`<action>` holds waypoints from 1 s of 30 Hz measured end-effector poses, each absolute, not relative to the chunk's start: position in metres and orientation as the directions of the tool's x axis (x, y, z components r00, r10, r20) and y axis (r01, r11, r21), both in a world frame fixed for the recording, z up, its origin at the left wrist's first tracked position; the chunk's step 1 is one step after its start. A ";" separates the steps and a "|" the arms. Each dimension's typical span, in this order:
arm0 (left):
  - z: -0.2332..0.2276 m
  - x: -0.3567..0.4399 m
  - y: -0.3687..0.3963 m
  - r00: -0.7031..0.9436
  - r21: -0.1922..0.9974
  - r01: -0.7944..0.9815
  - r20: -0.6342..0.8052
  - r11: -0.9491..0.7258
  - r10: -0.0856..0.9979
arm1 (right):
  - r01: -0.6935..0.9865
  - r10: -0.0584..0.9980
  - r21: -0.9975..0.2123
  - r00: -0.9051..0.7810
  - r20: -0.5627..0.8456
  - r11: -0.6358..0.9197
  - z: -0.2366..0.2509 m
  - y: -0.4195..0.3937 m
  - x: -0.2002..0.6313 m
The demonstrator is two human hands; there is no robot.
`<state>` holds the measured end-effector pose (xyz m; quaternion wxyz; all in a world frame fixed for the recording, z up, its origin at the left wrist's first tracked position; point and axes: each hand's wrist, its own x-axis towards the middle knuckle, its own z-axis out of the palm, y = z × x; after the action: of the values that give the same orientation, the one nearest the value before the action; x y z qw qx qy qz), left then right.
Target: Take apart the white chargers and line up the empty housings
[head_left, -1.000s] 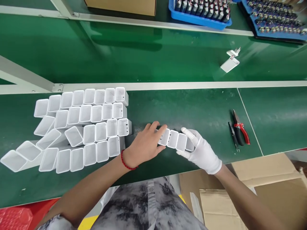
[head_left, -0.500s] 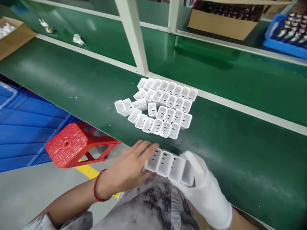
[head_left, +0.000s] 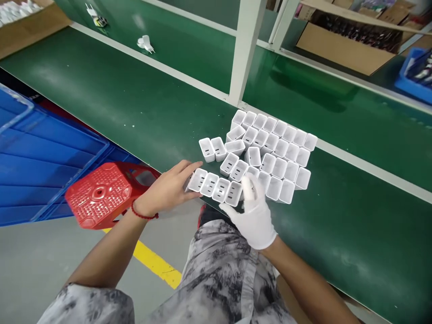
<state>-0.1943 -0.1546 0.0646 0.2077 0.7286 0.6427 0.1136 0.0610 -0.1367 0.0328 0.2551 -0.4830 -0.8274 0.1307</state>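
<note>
Between my two hands is a row of several white open-topped plastic cases (head_left: 221, 190) with small dark slots inside, held side by side at the bench's front edge. My bare left hand (head_left: 172, 186) presses the row's left end between thumb and fingers. My right hand (head_left: 253, 220), in a white glove, grips the right end with its thumb in front and fingers behind. Just beyond stand rows of similar white cases (head_left: 279, 167) on the green bench, packed close at the right. A few cases (head_left: 235, 146) at the left sit crooked or tipped. My gloved fingers partly cover the nearest ones.
A red plastic stool (head_left: 99, 193) stands on the floor at left, beside blue crates (head_left: 43, 166). A white post (head_left: 246, 54) rises behind the cases. White plug-like pieces (head_left: 146, 43) lie on the back ledge. Cardboard boxes (head_left: 347, 48) and a blue bin (head_left: 416, 85) are at upper right.
Both hands have carried the row of cases away from my body, up to the standing cases. My right hand's grip has shifted on the end case. The view has turned left.
</note>
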 end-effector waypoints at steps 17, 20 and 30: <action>0.025 -0.205 -0.158 -0.046 0.579 0.796 0.345 -0.174 0.938 | 0.749 0.689 -0.074 -0.561 0.459 0.659 0.031 -0.134 0.049; 0.030 -0.212 -0.157 0.006 0.616 0.769 0.260 -0.170 0.966 | 0.712 0.675 -0.056 -0.633 0.380 0.700 0.047 -0.137 0.060; 0.033 -0.231 -0.146 0.053 0.666 0.738 0.109 -0.113 0.993 | 0.611 0.644 -0.211 -0.748 0.161 0.763 0.075 -0.134 0.080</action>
<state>-0.2306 -0.1463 0.0330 0.2249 0.6900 0.6269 0.2834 0.0801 -0.1340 0.0754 0.1123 -0.3365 -0.9322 0.0725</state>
